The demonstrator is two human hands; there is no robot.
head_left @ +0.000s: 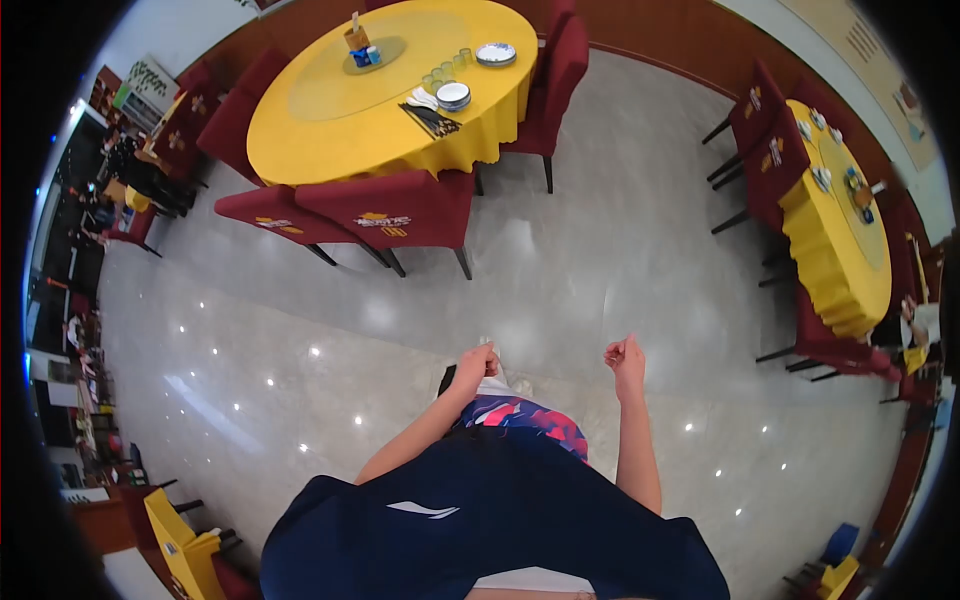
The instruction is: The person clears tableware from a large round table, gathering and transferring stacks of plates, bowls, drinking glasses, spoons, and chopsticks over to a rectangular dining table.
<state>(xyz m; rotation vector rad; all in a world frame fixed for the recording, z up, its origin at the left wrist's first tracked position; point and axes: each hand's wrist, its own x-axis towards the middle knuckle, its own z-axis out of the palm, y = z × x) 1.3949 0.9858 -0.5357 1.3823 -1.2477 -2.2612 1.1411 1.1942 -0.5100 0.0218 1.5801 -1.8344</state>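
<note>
Maroon chair [385, 208], with white lettering and a yellow mark on its back, is the furniture nearest the left hand [477, 363]; it stands ahead of the person and to the left, against the near side of a round counter [345, 140] draped in yellow cloth. The left hand hangs well apart from the chair, low over the legs, its fingers bent inward; whether it has hold of anything I cannot tell. The right hand [626, 358] is raised over the grey floor [560, 260], fingers curled toward the thumb, with nothing visible in it; how tightly it is closed is too small to tell. On the counter, toward the right side, a stack of bowls [453, 93] sits just beside some white spoons [422, 98], with dark chopsticks [430, 121] lying near the cloth's edge. Beyond them are green-tinted glasses [447, 69] and a stack of plates [495, 53]. A round turntable [320, 88] covers the middle. Off to the right, more maroon chairs surround another yellow-draped table [812, 228].
</note>
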